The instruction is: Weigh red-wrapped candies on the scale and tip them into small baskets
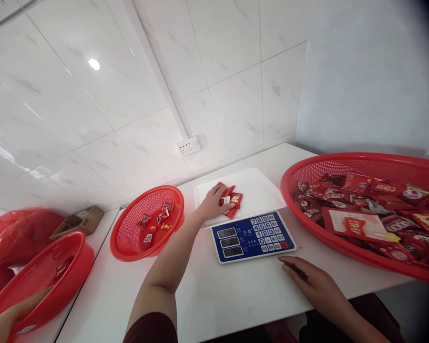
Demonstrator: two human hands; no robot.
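Note:
My left hand (pixel 214 204) is over the white tray (pixel 259 190) of the weighing scale. Its fingers are curled round some small red snack packets (pixel 236 199), several of which lie bunched under and beside the fingertips. In front of the tray is the scale's blue keypad panel (pixel 253 237), with number keys and three small displays, their digits too blurred to read. My right hand (pixel 309 278) rests at the table's front, just right of the panel, holding nothing, its fingers loosely stretched.
A large red basket (pixel 289 190) full of mixed red packets stands right. Left of the scale, a smaller red basket (pixel 119 238) holds several packets. Farther left, another person's arm (pixel 25 309) reaches into a red basket (pixel 80 252). Behind are a cardboard box (pixel 82 221) and red bags (pixel 17 233).

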